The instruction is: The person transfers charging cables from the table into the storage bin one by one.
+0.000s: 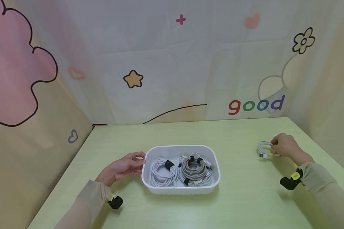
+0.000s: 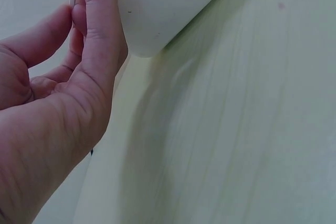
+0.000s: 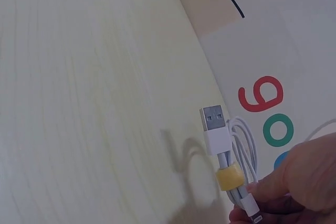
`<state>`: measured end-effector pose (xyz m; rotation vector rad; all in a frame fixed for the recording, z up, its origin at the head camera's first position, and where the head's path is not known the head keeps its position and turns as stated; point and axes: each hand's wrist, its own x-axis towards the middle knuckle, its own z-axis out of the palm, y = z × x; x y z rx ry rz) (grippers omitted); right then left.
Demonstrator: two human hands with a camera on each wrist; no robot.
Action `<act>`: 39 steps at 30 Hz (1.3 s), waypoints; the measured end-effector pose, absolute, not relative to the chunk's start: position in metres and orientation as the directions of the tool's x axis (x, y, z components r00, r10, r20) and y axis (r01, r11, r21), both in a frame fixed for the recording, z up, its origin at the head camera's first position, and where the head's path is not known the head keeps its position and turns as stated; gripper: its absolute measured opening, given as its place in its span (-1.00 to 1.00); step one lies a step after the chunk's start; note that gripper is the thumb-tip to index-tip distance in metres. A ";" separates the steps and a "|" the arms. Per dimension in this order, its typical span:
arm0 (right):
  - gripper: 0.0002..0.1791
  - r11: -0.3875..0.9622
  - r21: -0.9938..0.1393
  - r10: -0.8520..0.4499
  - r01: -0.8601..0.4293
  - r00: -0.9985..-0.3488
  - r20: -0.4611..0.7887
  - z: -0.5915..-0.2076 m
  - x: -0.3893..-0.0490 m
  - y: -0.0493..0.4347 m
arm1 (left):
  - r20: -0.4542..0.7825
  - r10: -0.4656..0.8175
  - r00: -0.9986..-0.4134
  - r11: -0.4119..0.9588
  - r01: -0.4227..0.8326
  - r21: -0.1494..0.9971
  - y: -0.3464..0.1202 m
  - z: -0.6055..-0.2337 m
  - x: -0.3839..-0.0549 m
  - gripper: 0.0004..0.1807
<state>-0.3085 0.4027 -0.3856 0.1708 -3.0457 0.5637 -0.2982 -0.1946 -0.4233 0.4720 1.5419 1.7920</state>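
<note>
My right hand pinches a coiled white USB charging cable above the right side of the table. In the right wrist view, a yellow strap binds that coil, its metal USB plug points up, and a small slim plug shows by the fingertips. At the left end of a white plastic bin, my left hand grips the rim with thumb and fingers. Inside the bin lie a white cable coil on the left and stacked grey and white coils with black straps on the right.
The bin stands on a pale green wood-grain table. A printed curtain rises behind the table's back edge and along both sides. Each wrist wears a black camera mount, such as the right one.
</note>
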 end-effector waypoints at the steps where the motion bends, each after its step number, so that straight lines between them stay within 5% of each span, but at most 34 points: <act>1: -0.73 0.927 -0.356 -0.101 -0.115 -0.993 0.057 -0.385 -0.308 0.402 | -0.172 0.715 -0.678 -0.032 -0.278 0.960 -0.195 -0.424 -0.298 -0.90; 39: -0.76 0.896 -0.399 -0.208 -0.194 -0.978 0.008 -0.348 -0.302 0.343 | -0.169 0.720 -0.673 -0.051 -0.294 0.954 -0.195 -0.423 -0.297 -0.90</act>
